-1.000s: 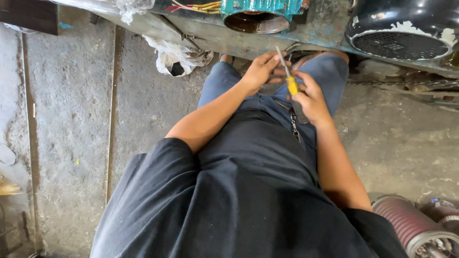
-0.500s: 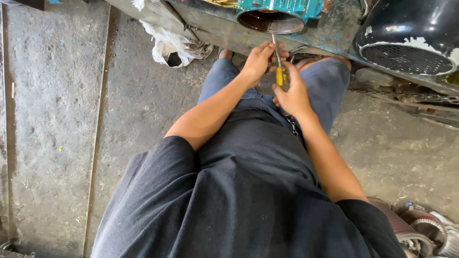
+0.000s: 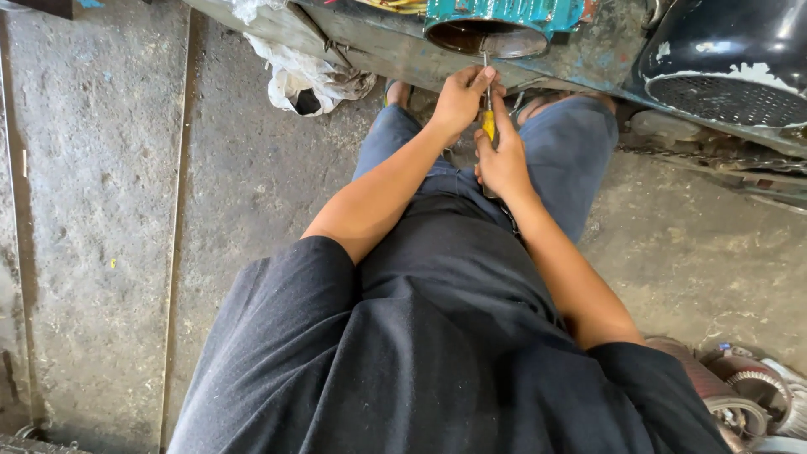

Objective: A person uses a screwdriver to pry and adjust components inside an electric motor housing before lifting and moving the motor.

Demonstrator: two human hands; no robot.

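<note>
— Head view: where's the screwdriver [image 3: 487, 118]?
— Upright under the teal motor housing [image 3: 503, 18] on the bench [image 3: 378, 46].
— The grip?
— Right hand [image 3: 503, 164] wraps its yellow handle; left hand [image 3: 461, 97] pinches the shaft.

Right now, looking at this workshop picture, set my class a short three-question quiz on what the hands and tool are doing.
1. True or false: the right hand grips the yellow handle of the screwdriver.
2. Multiple choice: the screwdriver's metal shaft points up toward
A. the white plastic bag
B. the teal motor housing
C. the black fan cover
3. Fill in: the left hand steadies the tool near its ____, above the handle.

Key
1. True
2. B
3. Shaft
</note>
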